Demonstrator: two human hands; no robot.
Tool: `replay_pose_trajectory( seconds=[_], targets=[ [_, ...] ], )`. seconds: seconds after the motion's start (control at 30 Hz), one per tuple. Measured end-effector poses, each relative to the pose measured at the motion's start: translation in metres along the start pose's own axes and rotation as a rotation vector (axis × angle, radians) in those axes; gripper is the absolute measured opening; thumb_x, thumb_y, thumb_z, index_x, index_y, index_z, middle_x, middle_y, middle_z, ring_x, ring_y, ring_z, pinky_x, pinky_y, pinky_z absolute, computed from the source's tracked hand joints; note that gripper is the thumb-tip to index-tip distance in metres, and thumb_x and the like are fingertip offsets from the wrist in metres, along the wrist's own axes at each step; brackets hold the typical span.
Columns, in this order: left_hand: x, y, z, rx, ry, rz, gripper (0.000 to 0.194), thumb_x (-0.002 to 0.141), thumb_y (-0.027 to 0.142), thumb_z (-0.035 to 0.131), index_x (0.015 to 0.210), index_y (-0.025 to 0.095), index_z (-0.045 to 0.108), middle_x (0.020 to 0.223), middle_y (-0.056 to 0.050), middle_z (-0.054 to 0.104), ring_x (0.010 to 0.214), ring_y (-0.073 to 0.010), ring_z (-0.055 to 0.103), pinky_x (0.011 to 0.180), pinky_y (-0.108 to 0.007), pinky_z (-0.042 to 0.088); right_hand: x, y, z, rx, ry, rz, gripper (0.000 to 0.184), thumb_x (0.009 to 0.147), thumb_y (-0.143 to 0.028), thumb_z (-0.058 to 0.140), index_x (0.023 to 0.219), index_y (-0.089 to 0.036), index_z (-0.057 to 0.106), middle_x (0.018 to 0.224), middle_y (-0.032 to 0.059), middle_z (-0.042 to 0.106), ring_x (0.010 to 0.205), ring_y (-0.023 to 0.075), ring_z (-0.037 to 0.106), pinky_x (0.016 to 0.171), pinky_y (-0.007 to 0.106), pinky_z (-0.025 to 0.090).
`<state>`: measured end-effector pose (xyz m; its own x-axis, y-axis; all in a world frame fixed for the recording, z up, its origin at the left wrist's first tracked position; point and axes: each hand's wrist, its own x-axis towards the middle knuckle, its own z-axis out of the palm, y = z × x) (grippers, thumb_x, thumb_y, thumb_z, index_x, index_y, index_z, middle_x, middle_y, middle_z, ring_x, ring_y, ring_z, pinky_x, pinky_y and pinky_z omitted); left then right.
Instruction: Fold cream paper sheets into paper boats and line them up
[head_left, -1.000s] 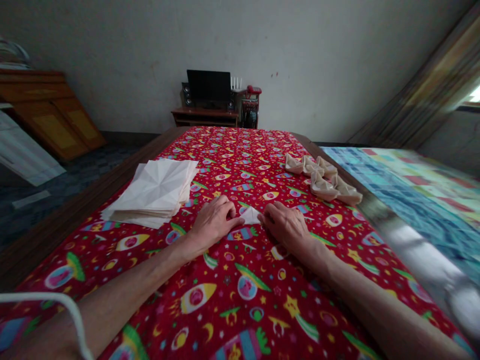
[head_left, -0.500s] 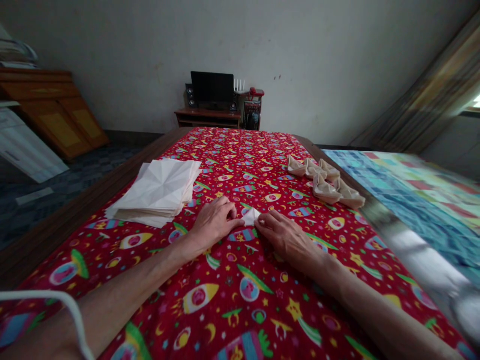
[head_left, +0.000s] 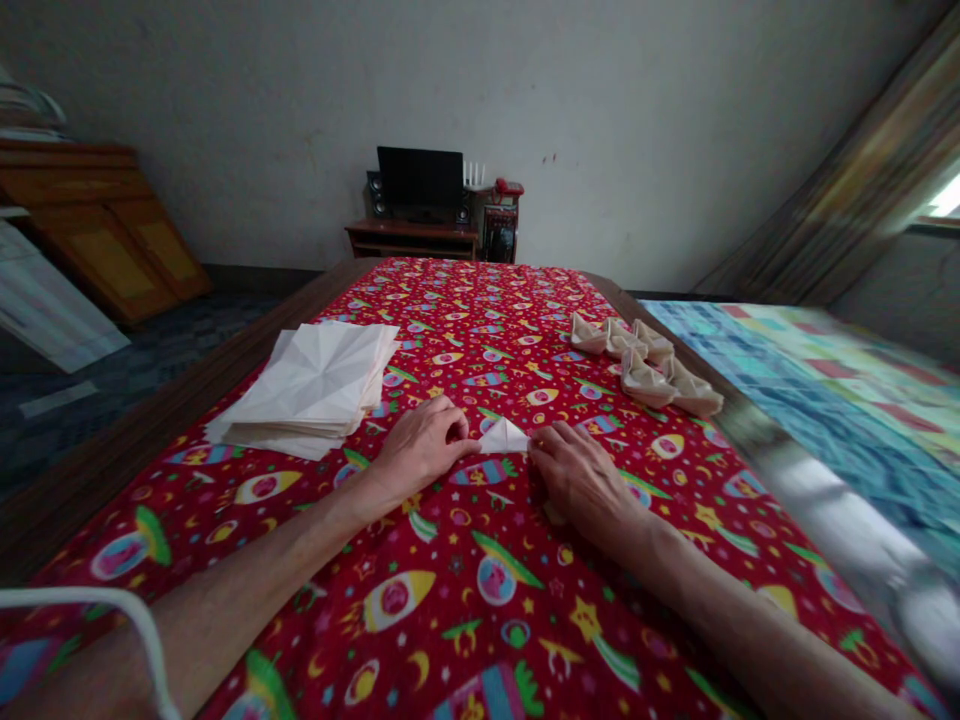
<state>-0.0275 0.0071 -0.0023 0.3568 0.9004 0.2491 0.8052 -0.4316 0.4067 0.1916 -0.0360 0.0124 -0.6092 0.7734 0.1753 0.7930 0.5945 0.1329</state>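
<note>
A small folded white paper [head_left: 504, 437], triangular in outline with a raised peak, lies on the red patterned cloth [head_left: 465, 560]. At its left corner my left hand [head_left: 426, 440] is closed, thumb and forefinger pinching the paper's edge. My right hand [head_left: 574, 462] pinches the opposite corner, its fingers bent and held together. To the left rests a stack of creased white paper sheets [head_left: 319, 375], fold lines radiating on the top one. Several folded cream paper pieces [head_left: 645, 375], boat-like with pointed ends, sit together to the right.
The cloth covers a dark wooden table [head_left: 225, 362]. A monitor [head_left: 421, 180] and speakers stand on a low desk [head_left: 412, 235] by the far wall. Right of the table is a bed [head_left: 787, 390]. A white cable [head_left: 112, 597] crosses near my left forearm.
My right hand has shifted slightly right, away from my left, and more of the folded white paper shows between them. The camera view has moved a little.
</note>
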Motion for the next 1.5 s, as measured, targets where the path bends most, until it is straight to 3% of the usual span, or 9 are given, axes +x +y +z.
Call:
replay_pose_trajectory(
  seconds=[0.2, 0.33, 0.47, 0.63, 1.03, 1.2, 1.3, 1.5],
  targets=[
    [-0.001, -0.005, 0.002, -0.040, 0.006, 0.015, 0.014, 0.078, 0.032, 0.066, 0.075, 0.019, 0.060, 0.084, -0.002, 0.056, 0.082, -0.0176, 0.055, 0.072, -0.028, 0.043, 0.001, -0.001, -0.001, -0.040, 0.090, -0.003, 0.015, 0.089, -0.016, 0.049, 0.094, -0.016, 0.063, 0.100, 0.0093, 0.060, 0.090, 0.0216, 0.050, 0.078, 0.035, 0.036],
    [-0.003, -0.004, 0.006, -0.026, 0.048, 0.079, 0.017, 0.087, 0.032, 0.053, 0.078, 0.018, 0.058, 0.085, -0.003, 0.055, 0.083, -0.0180, 0.054, 0.075, -0.030, 0.043, 0.010, 0.003, 0.003, -0.028, 0.100, -0.043, 0.016, 0.093, -0.021, 0.046, 0.095, -0.019, 0.061, 0.090, 0.0059, 0.059, 0.082, 0.0178, 0.050, 0.068, 0.029, 0.034],
    [-0.005, -0.001, 0.009, -0.023, 0.069, 0.122, 0.019, 0.090, 0.034, 0.047, 0.082, 0.019, 0.057, 0.088, -0.003, 0.055, 0.086, -0.0188, 0.053, 0.079, -0.032, 0.043, 0.020, 0.013, 0.019, 0.124, 0.154, 0.024, 0.015, 0.090, -0.030, 0.052, 0.091, -0.020, 0.064, 0.084, 0.0034, 0.057, 0.072, 0.0131, 0.050, 0.058, 0.024, 0.031],
    [-0.008, 0.008, 0.015, 0.040, 0.101, 0.127, 0.026, 0.084, 0.040, 0.056, 0.097, 0.018, 0.055, 0.100, -0.006, 0.053, 0.097, -0.0224, 0.050, 0.085, -0.036, 0.043, 0.023, 0.024, 0.031, 0.322, 0.232, 0.024, 0.014, 0.088, -0.028, 0.057, 0.093, -0.019, 0.067, 0.085, 0.0039, 0.058, 0.071, 0.0114, 0.053, 0.061, 0.021, 0.036],
    [0.001, 0.021, 0.018, -0.032, 0.104, 0.018, 0.020, 0.086, 0.037, 0.054, 0.082, 0.017, 0.054, 0.086, -0.004, 0.055, 0.086, -0.0200, 0.054, 0.074, -0.031, 0.044, 0.024, 0.026, 0.030, 0.350, 0.236, -0.055, 0.023, 0.093, -0.027, 0.047, 0.099, -0.015, 0.066, 0.091, 0.0079, 0.060, 0.079, 0.0138, 0.057, 0.069, 0.023, 0.043],
    [0.001, 0.020, 0.018, -0.105, 0.106, 0.049, 0.013, 0.088, 0.031, 0.051, 0.086, 0.018, 0.054, 0.087, -0.003, 0.057, 0.084, -0.0178, 0.056, 0.075, -0.029, 0.043, 0.023, 0.030, 0.029, 0.439, 0.251, -0.043, 0.024, 0.093, -0.027, 0.047, 0.098, -0.016, 0.067, 0.086, 0.0054, 0.061, 0.070, 0.0112, 0.057, 0.061, 0.021, 0.041],
    [0.001, 0.018, 0.019, -0.121, 0.126, 0.072, 0.013, 0.089, 0.030, 0.049, 0.087, 0.019, 0.054, 0.087, -0.002, 0.058, 0.084, -0.0173, 0.056, 0.075, -0.029, 0.043, 0.023, 0.029, 0.027, 0.371, 0.246, -0.056, 0.025, 0.094, -0.025, 0.043, 0.097, -0.015, 0.066, 0.084, 0.0059, 0.061, 0.070, 0.0116, 0.056, 0.061, 0.021, 0.040],
    [0.001, 0.022, 0.022, -0.112, 0.122, 0.058, 0.012, 0.089, 0.029, 0.048, 0.086, 0.018, 0.053, 0.086, -0.003, 0.057, 0.083, -0.0182, 0.056, 0.074, -0.030, 0.045, 0.024, 0.012, 0.017, -0.046, 0.224, 0.004, 0.019, 0.092, -0.022, 0.045, 0.089, -0.016, 0.063, 0.076, 0.0045, 0.059, 0.069, 0.0146, 0.051, 0.060, 0.026, 0.033]
  ],
)
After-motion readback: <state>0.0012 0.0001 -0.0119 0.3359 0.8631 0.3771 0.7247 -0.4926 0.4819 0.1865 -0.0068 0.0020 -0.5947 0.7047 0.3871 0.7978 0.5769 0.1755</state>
